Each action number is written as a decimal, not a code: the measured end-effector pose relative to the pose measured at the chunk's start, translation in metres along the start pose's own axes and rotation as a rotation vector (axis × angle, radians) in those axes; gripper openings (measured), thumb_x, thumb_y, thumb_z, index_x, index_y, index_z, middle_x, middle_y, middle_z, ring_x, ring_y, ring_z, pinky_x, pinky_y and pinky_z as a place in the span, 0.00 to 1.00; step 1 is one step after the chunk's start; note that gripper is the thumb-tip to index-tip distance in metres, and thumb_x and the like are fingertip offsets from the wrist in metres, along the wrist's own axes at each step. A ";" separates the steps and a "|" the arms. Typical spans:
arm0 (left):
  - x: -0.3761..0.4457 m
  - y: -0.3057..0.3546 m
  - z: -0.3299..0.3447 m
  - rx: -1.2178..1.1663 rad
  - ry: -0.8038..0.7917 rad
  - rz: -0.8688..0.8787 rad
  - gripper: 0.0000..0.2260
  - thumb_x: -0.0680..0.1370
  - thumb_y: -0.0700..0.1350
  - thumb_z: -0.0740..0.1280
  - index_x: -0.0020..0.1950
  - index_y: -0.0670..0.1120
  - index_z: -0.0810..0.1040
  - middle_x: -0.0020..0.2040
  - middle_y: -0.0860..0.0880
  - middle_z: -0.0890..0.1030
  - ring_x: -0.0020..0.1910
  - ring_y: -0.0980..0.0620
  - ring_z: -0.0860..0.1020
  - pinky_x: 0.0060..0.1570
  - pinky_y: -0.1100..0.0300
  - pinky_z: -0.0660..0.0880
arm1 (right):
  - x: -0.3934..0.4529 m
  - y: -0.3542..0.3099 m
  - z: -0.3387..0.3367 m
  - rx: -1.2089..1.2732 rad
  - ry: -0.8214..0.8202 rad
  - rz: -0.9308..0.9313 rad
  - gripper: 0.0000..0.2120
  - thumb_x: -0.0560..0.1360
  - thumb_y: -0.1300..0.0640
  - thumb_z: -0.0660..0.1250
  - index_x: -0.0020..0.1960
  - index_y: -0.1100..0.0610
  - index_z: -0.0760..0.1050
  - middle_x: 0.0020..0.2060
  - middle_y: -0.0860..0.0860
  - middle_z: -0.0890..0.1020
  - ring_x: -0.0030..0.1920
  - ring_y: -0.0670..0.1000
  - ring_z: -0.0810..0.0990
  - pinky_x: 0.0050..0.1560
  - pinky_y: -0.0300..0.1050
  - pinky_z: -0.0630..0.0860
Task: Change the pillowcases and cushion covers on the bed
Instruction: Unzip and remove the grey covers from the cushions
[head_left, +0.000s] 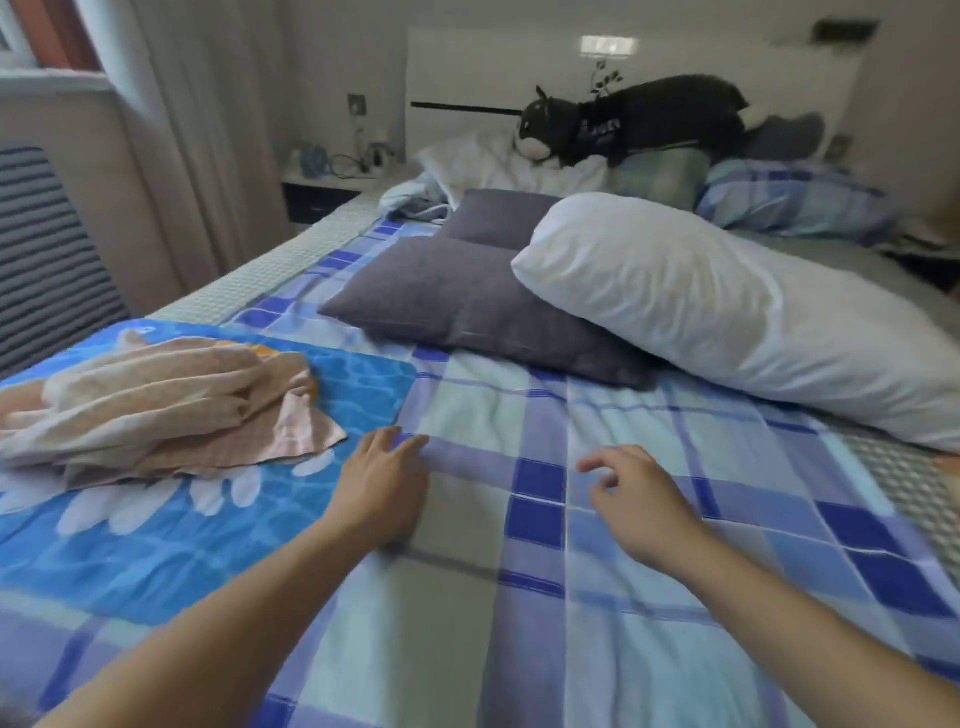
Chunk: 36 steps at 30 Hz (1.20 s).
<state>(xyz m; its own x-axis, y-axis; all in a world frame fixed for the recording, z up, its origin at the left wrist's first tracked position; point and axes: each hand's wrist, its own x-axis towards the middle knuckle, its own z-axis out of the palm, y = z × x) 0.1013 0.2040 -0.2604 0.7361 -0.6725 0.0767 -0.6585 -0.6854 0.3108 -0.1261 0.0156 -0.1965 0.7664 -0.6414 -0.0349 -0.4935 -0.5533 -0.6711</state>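
A blue, white and teal checked cloth (571, 545) lies spread over the bed in front of me. My left hand (384, 483) rests flat on it, fingers straight, touching a fold in the fabric. My right hand (634, 493) hovers just above the cloth with fingers loosely curled, holding nothing. Beyond them lie two grey-purple cushions (467, 306) and a long bare white pillow (727, 306) leaning on them. A crumpled peach cloth (171, 410) sits at the left on a bright blue printed cover (208, 519).
At the headboard lie a white pillow (514, 166), a green checked pillow (660, 176), a blue checked pillow (795, 202) and a black plush toy (639, 119). A nightstand (327, 187) with cables stands left of the bed, next to a curtain (208, 130).
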 end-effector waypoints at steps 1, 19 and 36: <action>0.015 0.017 0.010 0.018 -0.040 0.039 0.24 0.79 0.51 0.59 0.76 0.55 0.68 0.77 0.43 0.66 0.75 0.42 0.63 0.72 0.49 0.63 | 0.009 0.011 -0.012 -0.121 0.040 -0.033 0.13 0.79 0.62 0.61 0.58 0.48 0.76 0.64 0.46 0.70 0.54 0.48 0.77 0.48 0.42 0.76; 0.117 0.077 0.127 0.236 0.090 0.230 0.28 0.79 0.61 0.53 0.77 0.53 0.68 0.75 0.43 0.70 0.75 0.40 0.66 0.73 0.38 0.60 | 0.290 0.128 -0.170 -0.974 0.413 -0.003 0.27 0.77 0.57 0.63 0.72 0.57 0.56 0.62 0.64 0.71 0.55 0.66 0.75 0.54 0.64 0.75; 0.114 0.082 0.125 0.210 0.105 0.199 0.28 0.79 0.61 0.52 0.77 0.54 0.68 0.76 0.45 0.69 0.77 0.41 0.64 0.75 0.39 0.58 | 0.244 0.175 -0.234 -1.329 0.145 -0.014 0.13 0.81 0.56 0.58 0.59 0.59 0.78 0.53 0.61 0.82 0.51 0.63 0.82 0.48 0.54 0.76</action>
<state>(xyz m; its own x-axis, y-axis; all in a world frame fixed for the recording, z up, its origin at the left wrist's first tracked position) 0.1117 0.0359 -0.3442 0.5945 -0.7742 0.2170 -0.8011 -0.5934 0.0777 -0.1221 -0.3620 -0.1490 0.7653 -0.6359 0.0997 -0.5722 -0.6012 0.5577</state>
